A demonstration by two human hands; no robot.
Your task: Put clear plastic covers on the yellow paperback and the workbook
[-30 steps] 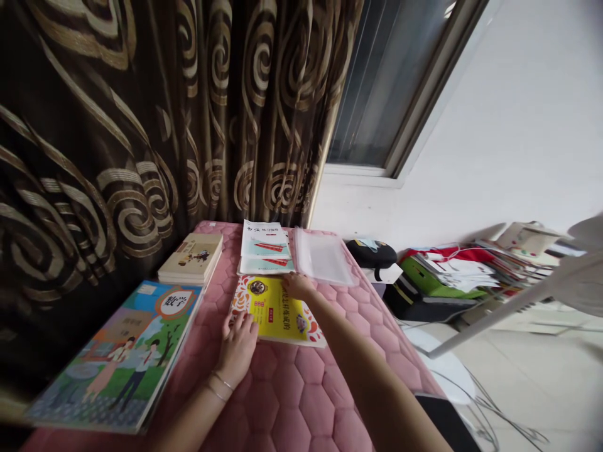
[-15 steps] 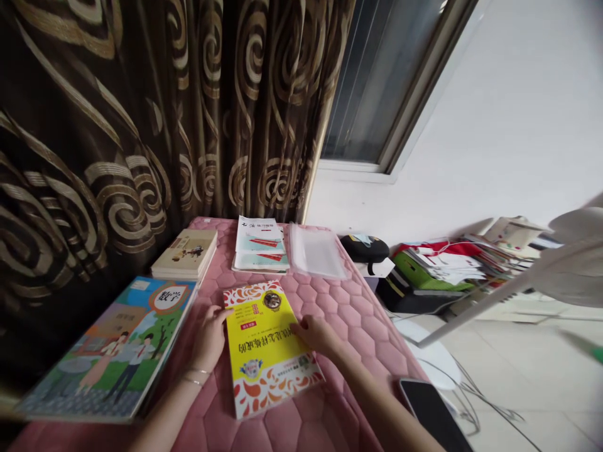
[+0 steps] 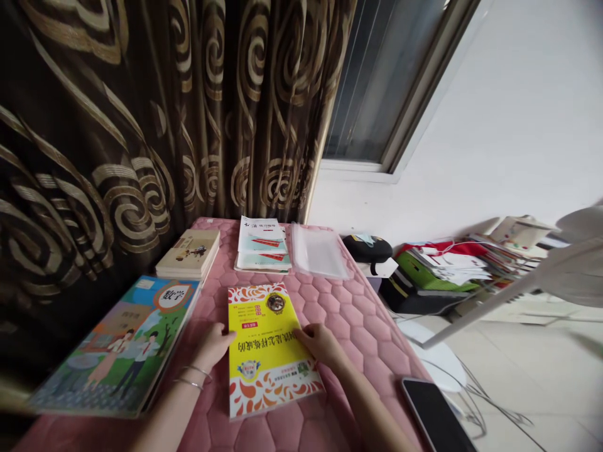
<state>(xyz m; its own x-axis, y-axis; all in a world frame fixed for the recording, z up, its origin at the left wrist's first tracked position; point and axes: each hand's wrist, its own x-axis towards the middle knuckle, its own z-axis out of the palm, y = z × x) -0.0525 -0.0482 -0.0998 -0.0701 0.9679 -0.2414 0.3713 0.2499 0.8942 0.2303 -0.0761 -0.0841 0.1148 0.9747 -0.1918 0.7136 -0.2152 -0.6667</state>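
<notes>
A yellow book (image 3: 264, 348) with red-orange leaf patterns lies in front of me, its title upside down from where I look. My left hand (image 3: 214, 345), with two bracelets at its wrist, is closed at the book's left edge, thumb on the cover. At the opposite edge my right hand (image 3: 323, 344) grips it the same way, fingers curled out of sight. To the left lies a stack topped by a mathematics textbook (image 3: 122, 345). Beyond it sits a pile of beige books (image 3: 188, 252).
White-and-teal booklets (image 3: 262, 245) and clear plastic sleeves (image 3: 320, 251) lie at the far end of the pink quilted surface (image 3: 343, 314). A phone (image 3: 438, 414) rests by its right edge. A white stand lamp (image 3: 490, 307), cables and piled papers are beyond. A patterned curtain (image 3: 254, 107) hangs behind.
My left hand has slid down the book's left edge, toward me. The book has turned slightly and sits straighter. My right hand stays at its right edge.
</notes>
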